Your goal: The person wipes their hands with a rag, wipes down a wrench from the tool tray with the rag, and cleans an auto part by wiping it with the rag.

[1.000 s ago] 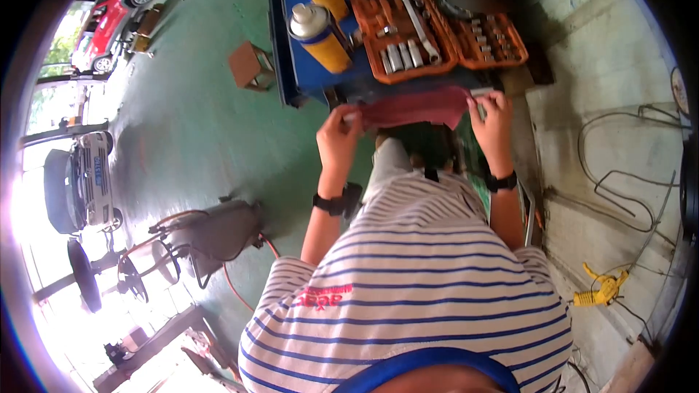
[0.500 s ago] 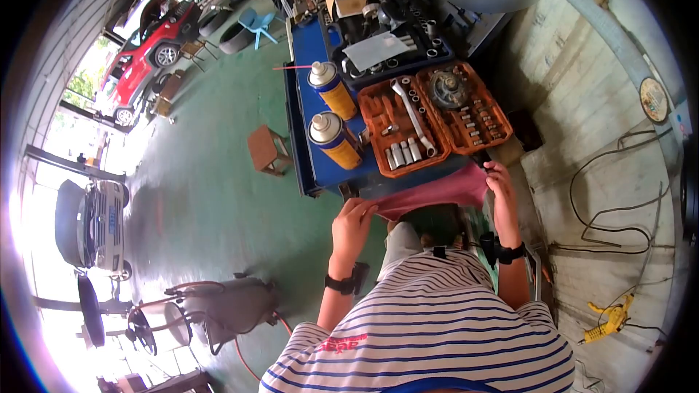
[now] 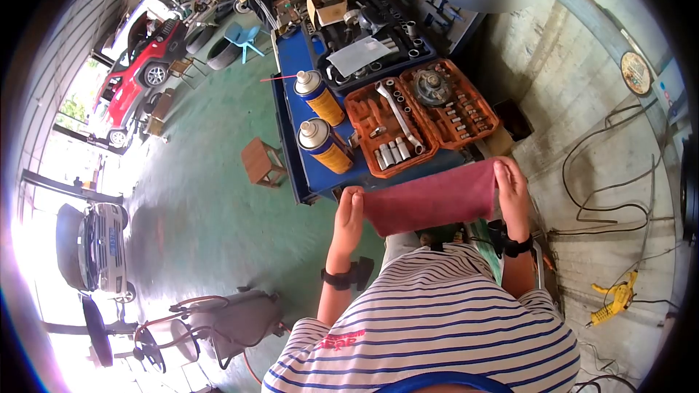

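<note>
A blue workbench point(image 3: 295, 51) stands ahead, bearing two spray cans point(image 3: 320, 98) near its left edge and, just beside them, an open orange tool case point(image 3: 386, 131) with a long wrench point(image 3: 399, 115) and sockets. Beyond lie a dark tool case point(image 3: 375, 25) and a cardboard box point(image 3: 328, 6). On the green floor point(image 3: 196, 175) to the left are a brown stool point(image 3: 256, 160), a blue chair point(image 3: 242, 38), a red car point(image 3: 138, 65) and a grey tank point(image 3: 240, 320); a pale wall point(image 3: 553, 80) runs along the right, with a yellow air gun point(image 3: 615, 300) near it.

Both forearms reach forward, hands raised and apart. The left hand point(image 3: 349, 211) pinches one end of a dark red cloth point(image 3: 431, 195), fingers pressed together; the right hand point(image 3: 512, 183) pinches the other end. The cloth spans between them, in front of the bench's near edge, seemingly clear of it, though the view from above makes that hard to judge.
</note>
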Demonstrator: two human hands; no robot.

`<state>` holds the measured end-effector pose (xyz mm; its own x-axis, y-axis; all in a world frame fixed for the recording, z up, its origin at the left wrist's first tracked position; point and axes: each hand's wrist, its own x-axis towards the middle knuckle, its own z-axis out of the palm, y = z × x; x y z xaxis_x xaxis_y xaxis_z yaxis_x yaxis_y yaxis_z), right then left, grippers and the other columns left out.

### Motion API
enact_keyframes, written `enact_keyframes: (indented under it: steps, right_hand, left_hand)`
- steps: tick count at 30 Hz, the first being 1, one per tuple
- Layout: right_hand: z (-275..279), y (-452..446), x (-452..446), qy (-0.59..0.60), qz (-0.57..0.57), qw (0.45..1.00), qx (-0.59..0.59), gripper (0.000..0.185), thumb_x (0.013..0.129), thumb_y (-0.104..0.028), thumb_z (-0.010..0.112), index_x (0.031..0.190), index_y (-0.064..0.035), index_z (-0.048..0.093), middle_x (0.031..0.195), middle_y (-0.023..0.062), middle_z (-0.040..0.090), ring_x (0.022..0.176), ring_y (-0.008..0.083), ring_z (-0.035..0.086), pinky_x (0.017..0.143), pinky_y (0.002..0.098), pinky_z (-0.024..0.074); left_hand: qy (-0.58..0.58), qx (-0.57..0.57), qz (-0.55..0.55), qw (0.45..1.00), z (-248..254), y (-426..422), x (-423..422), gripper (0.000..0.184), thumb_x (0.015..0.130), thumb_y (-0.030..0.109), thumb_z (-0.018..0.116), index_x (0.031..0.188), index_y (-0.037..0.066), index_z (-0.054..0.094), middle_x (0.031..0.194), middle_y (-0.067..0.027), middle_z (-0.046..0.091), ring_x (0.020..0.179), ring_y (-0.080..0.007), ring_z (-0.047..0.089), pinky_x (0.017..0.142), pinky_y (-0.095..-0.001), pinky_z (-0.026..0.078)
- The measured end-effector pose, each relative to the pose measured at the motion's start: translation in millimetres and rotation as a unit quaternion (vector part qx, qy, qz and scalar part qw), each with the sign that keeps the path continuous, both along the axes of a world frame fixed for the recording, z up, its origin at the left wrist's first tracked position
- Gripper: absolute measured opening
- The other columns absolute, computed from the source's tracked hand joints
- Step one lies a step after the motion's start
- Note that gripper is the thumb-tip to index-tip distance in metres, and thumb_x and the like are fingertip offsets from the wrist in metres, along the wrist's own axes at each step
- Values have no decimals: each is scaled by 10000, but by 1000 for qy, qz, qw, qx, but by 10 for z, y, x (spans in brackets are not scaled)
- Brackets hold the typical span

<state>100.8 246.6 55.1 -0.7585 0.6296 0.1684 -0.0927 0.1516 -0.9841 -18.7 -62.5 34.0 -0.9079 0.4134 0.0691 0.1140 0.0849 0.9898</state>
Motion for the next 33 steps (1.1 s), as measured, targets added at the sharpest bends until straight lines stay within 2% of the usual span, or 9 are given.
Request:
enact_keyframes:
  steps: [4,7,9,16,18,23,25,27,33]
  right_hand:
    - [-364,-5,-133,-52,70,996,27,264,1000,-233,552,1079,12,611,797,-36,550,661,21,434,567,217,376]
    - [-410,-49,-166,-50,161,985,-39,291,953,-187,625,1166,4,575,913,4,598,778,44,545,676,218,451]
    - [-404,-69,-205,-61,201,977,-36,400,894,-135,688,1240,7,546,1105,59,622,945,92,608,804,257,497]
    - [-457,-109,-449,-53,179,975,122,499,858,-93,683,1324,-37,514,1137,121,622,938,223,631,791,310,508]
    - [-494,-153,-499,-37,162,937,307,498,848,-74,659,1325,-53,516,1102,167,612,908,311,627,770,353,515]
    - [-550,-210,-551,-62,146,926,344,417,850,-53,632,1258,-33,552,1024,175,610,856,360,616,737,421,511]
    - [-474,-220,-558,-129,151,922,331,385,860,-55,639,1237,-15,569,1163,174,598,1014,383,572,859,426,490]
    - [-453,-210,-591,-113,133,904,391,352,865,-65,639,1209,-14,582,1147,169,595,1020,378,558,877,432,479]
    - [-471,-223,-555,-90,86,864,489,324,874,-125,657,1167,-2,596,1109,147,585,1061,356,518,924,447,448]
  left_hand:
    - [-101,9,50,994,-231,108,-6,234,1052,308,421,1081,103,531,757,76,467,621,0,429,529,-178,364]
    - [-192,28,85,977,-143,92,44,242,1048,314,430,1085,100,535,761,69,488,625,4,436,519,-175,356]
    - [-241,98,91,961,-85,42,25,194,1024,232,498,1136,79,540,829,39,578,675,-20,530,557,-194,430]
    - [-159,141,48,976,-136,-34,-22,435,908,31,597,1325,36,474,1059,-100,667,831,-173,666,695,-288,531]
    - [51,-207,80,974,-226,-41,-59,510,870,1,596,1361,53,466,1042,-108,678,858,-160,676,750,-292,546]
    - [143,-264,118,947,-225,61,4,511,852,35,594,1349,102,497,967,-157,673,776,-269,684,717,-375,544]
    - [174,-291,131,932,-149,120,42,508,853,53,598,1349,105,500,1004,-151,666,790,-297,673,724,-388,542]
    - [204,-318,143,915,-71,172,56,506,854,70,602,1348,108,504,1042,-145,659,804,-324,662,731,-401,540]
    - [287,-456,147,830,-175,237,54,423,840,175,642,1253,116,571,1216,-81,603,1047,-309,591,804,-407,516]
